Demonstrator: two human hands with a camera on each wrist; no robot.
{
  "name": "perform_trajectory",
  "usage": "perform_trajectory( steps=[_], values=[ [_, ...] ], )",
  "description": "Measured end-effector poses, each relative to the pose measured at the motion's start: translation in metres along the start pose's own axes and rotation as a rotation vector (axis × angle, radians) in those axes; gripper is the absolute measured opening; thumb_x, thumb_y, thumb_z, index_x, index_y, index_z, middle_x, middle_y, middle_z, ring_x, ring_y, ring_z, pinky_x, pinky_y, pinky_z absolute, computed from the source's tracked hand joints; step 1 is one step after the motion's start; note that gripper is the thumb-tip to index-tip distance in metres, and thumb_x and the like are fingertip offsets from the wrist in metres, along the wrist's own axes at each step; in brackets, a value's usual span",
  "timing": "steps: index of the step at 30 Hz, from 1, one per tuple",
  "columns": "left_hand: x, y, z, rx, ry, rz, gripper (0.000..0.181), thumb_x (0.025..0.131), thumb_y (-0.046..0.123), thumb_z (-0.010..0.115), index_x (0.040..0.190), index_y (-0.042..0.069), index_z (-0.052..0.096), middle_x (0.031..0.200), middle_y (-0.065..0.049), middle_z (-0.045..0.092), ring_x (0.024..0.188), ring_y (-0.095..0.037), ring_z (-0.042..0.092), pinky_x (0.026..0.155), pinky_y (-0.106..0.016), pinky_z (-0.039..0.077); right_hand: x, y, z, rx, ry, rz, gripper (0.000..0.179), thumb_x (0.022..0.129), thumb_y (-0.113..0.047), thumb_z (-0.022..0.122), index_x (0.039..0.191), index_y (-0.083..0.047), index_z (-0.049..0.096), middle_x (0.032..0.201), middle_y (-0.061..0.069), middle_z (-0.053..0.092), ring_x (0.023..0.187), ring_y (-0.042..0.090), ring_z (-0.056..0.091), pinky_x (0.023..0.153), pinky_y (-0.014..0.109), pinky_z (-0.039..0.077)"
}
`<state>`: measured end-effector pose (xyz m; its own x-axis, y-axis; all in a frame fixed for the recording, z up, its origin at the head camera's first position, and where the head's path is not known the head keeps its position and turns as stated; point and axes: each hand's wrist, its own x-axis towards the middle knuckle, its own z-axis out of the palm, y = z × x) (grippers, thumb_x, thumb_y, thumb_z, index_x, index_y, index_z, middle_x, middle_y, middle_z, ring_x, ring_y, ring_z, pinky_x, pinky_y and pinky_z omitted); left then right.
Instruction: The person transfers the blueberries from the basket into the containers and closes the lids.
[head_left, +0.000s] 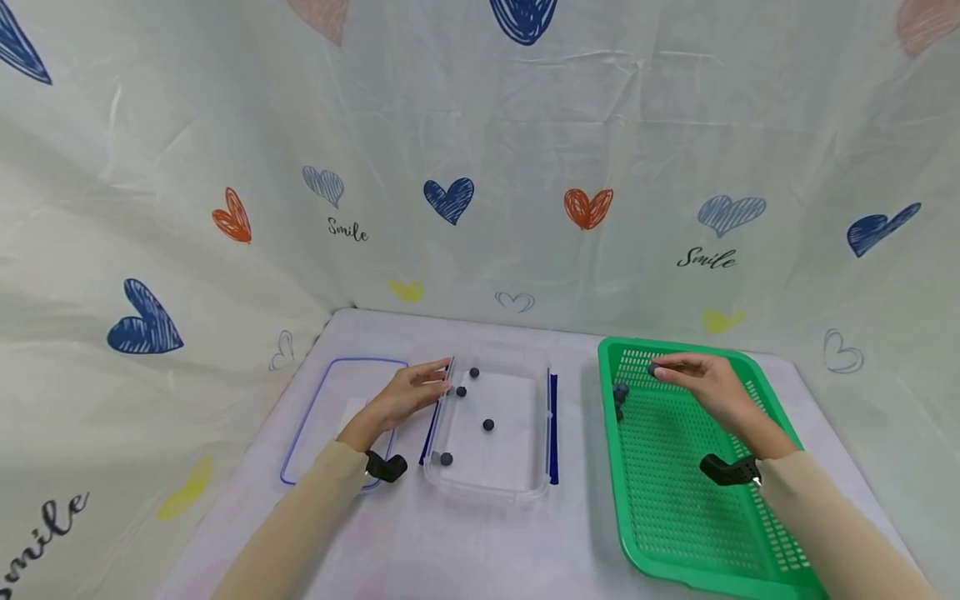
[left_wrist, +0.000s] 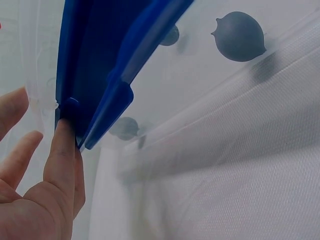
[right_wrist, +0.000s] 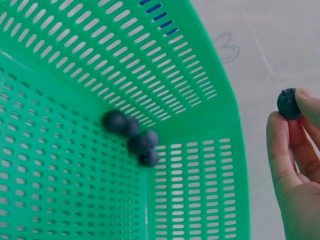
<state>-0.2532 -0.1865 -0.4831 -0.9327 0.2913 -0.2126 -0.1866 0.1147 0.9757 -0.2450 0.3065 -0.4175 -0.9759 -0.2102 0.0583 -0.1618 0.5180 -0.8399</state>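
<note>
My right hand (head_left: 708,385) pinches a dark blueberry (right_wrist: 288,104) between thumb and fingertips, above the far part of a green basket (head_left: 628,533). Several more blueberries (right_wrist: 139,144) cluster in a corner of that basket. The left hand (head_left: 408,395) is at the left wall of a clear plastic box (head_left: 487,493), its extended fingers touching a blue latch flap (left_wrist: 92,65) that hangs from the rim. Inside the box, several blueberries (head_left: 488,425) lie scattered on the bottom.
A clear lid with a blue edge (head_left: 306,421) lies on the table left of the box, partly behind my left arm. Another blue flap (head_left: 553,429) juts from the box's right side. A curtain printed with hearts (head_left: 448,200) hangs behind the table.
</note>
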Motion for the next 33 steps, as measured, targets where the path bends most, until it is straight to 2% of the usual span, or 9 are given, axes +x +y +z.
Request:
perform_trajectory(
  steps=[3,7,11,20,28,33],
  values=[
    [0.000,0.000,0.000,0.002,0.007,-0.004,0.061,0.097,0.017,0.069,0.152,0.014,0.043,0.150,-0.022,0.038,0.133,-0.033,0.047,0.111,-0.042,0.039,0.002,-0.003,-0.001,0.000,-0.005,0.003,0.048,0.097,-0.034,0.068,0.129,0.001,0.064,0.119,-0.004,0.068,0.103,-0.004,0.060,0.094,0.028,0.051],
    [0.000,0.000,0.001,0.008,0.015,-0.014,0.062,0.096,0.018,0.069,0.152,0.014,0.044,0.150,-0.022,0.039,0.132,-0.033,0.048,0.111,-0.043,0.039,0.002,-0.007,-0.001,-0.002,-0.011,0.012,0.048,0.097,-0.037,0.066,0.130,-0.001,0.064,0.122,0.000,0.067,0.105,-0.006,0.057,0.101,0.048,0.047],
    [0.000,0.000,0.000,0.007,0.019,-0.011,0.062,0.096,0.018,0.069,0.152,0.013,0.043,0.150,-0.023,0.038,0.132,-0.034,0.048,0.111,-0.043,0.039,0.006,-0.013,0.001,0.014,-0.020,0.005,0.050,0.097,-0.038,0.065,0.130,-0.001,0.064,0.125,0.005,0.067,0.106,-0.004,0.056,0.104,0.056,0.042],
    [0.002,0.001,0.001,0.010,0.018,-0.007,0.062,0.096,0.018,0.070,0.152,0.014,0.043,0.151,-0.022,0.039,0.132,-0.033,0.048,0.111,-0.042,0.039,0.018,-0.026,0.007,0.077,-0.035,0.019,0.050,0.094,-0.039,0.070,0.127,-0.001,0.066,0.120,-0.001,0.068,0.107,0.000,0.058,0.106,0.058,0.038],
    [0.002,0.000,0.002,0.000,0.016,-0.008,0.061,0.097,0.016,0.068,0.152,0.012,0.043,0.151,-0.022,0.038,0.132,-0.033,0.049,0.110,-0.041,0.041,0.028,-0.040,0.019,0.137,-0.076,-0.009,0.049,0.094,-0.032,0.071,0.128,0.002,0.064,0.123,0.008,0.068,0.108,0.005,0.061,0.107,0.055,0.039],
    [0.002,0.001,0.001,-0.009,0.015,-0.002,0.061,0.097,0.014,0.068,0.152,0.011,0.042,0.151,-0.022,0.038,0.131,-0.032,0.049,0.109,-0.040,0.041,0.036,-0.048,0.025,0.121,-0.083,-0.020,0.047,0.093,-0.034,0.072,0.126,-0.001,0.067,0.122,0.006,0.068,0.109,0.006,0.061,0.105,0.049,0.044]
  ],
)
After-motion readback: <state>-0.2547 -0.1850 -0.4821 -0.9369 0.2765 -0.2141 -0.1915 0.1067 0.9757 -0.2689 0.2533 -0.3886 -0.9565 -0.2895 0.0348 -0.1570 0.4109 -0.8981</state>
